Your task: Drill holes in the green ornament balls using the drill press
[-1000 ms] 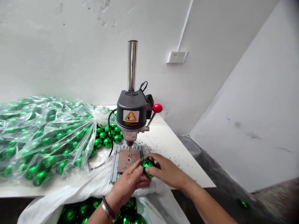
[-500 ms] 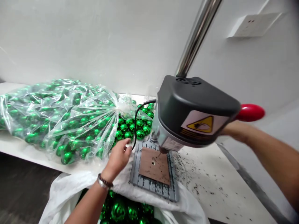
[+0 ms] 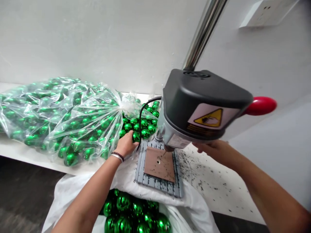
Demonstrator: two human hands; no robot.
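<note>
My left hand (image 3: 127, 143) reaches to the loose shiny green balls (image 3: 145, 133) beside the drill press, its fingers closed around one green ball (image 3: 135, 137). Beneath the black drill head (image 3: 206, 100), my right hand (image 3: 212, 149) is partly hidden, fingers bent, and whether it holds anything is unclear. The drill bit points down over a brown board (image 3: 159, 171) with a small hole, lying on the grey slotted base (image 3: 179, 187). A red handle (image 3: 262, 105) sticks out at the drill's right.
A clear plastic bag (image 3: 60, 119) full of green balls lies on the left. More green balls sit in a white cloth sack (image 3: 189, 207) below the base. Dark shavings dot the white table (image 3: 218, 184). A black cable (image 3: 140, 119) curves behind my left hand.
My left hand has moved forward onto the green balls. My right hand has come away from near the red handle, down and left under the drill head. The view has shifted slightly.
</note>
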